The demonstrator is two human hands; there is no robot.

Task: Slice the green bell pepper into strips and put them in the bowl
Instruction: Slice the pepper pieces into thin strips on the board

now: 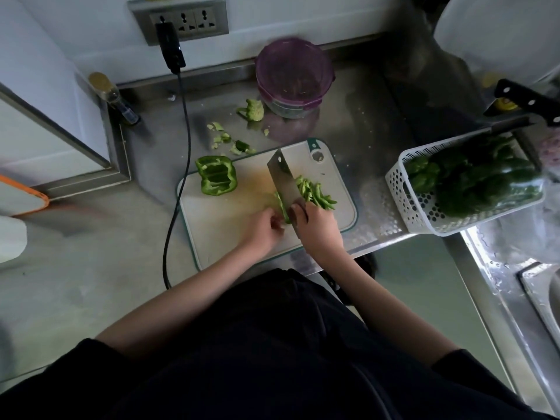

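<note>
While my right hand (318, 228) grips one cleaver (286, 183), my left hand (266, 228) pins one pepper piece (283, 209); one half pepper (216, 179) waits.

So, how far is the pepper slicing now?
Done: a pile of strips lies on the cutting board right of the cleaver. In hand: the right hand cuts while the left hand steadies a last piece. Left: the pepper half is uncut, and these strips are not yet in the bowl.

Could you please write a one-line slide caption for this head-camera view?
Right hand slices pepper with a cleaver while left hand steadies it on the cutting board.
</note>
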